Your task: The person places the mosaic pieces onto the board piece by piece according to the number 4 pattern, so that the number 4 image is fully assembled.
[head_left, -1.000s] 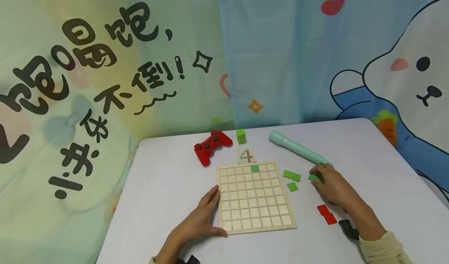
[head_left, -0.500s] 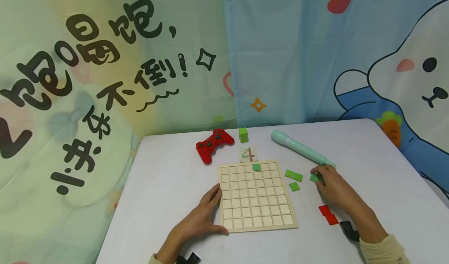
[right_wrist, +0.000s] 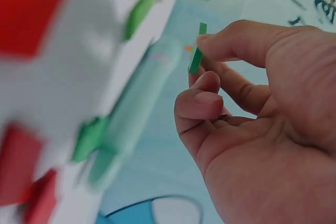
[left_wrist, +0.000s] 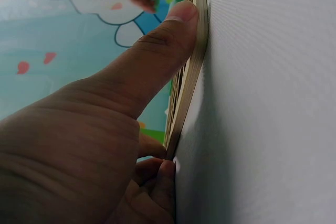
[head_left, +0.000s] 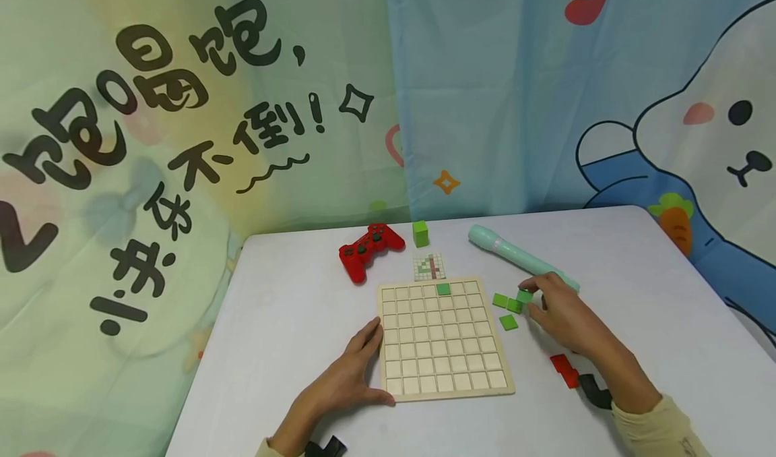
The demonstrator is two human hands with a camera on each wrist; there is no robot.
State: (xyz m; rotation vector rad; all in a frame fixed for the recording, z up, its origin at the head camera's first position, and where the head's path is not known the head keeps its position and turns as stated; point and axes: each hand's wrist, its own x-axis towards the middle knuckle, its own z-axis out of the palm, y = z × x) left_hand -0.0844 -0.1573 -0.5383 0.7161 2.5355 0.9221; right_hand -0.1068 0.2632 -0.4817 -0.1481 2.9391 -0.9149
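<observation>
Pinching a thin green tile (head_left: 525, 296) by its edges suits it: light, stiff, probably slick. The right hand (head_left: 560, 315) holds it just above the tabletop (head_left: 291, 322), toward the right edge, beside loose green tiles (head_left: 506, 302); the left hand (head_left: 348, 376), fingers straight, presses the wooden grid board (head_left: 445, 339) at its left side.

A red game controller (head_left: 368, 249) sits at the back of the white table (head_left: 285, 322), a green block (head_left: 419, 233) just beside it. There's a mint-colored pen-shaped thing (head_left: 521, 258) lying diagonally, plus cartoon bunny curtains (head_left: 697, 120) behind everything.
</observation>
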